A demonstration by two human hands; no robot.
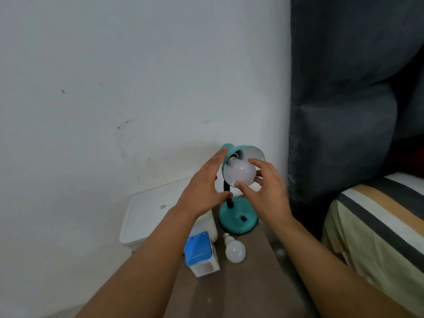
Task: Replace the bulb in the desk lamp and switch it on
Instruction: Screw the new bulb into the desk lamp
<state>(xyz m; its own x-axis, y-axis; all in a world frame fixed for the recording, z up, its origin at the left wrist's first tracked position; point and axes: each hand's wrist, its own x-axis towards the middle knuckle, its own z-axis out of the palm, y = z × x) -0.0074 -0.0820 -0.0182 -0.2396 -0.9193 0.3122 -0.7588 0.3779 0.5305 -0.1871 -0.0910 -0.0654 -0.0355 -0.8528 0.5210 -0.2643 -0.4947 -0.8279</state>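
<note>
Nearest the camera, a blue-and-white bulb carton point(202, 254) stands on the brown tabletop point(241, 292). Just beside it, to the right, a spare white bulb point(235, 250) lies on its side, screw cap pointing away toward the lamp base point(238, 218). Whether this is the old or the new bulb cannot be determined.

Farther back, the right hand point(267, 191) grips the bulb in the lamp point(239, 172): thumb under the globe, fingers curled around its right side, partly closed on it. The bulb's long axis runs from the globe up and left to the screw cap at the socket inside the teal lamp shade point(249, 152); any turning goes about that tilted axis. The right hand is the working hand.

The left hand point(204, 191) is spread open, with its fingertips at the left edge of the shade; it grips nothing that shows, and actual contact is uncertain.

How deep the thread is seated is hidden in the shade. The black rocker switch point(243, 218) sits on the base; its position cannot be read. Behind the left forearm sits a white lidded container point(146, 216).
</note>
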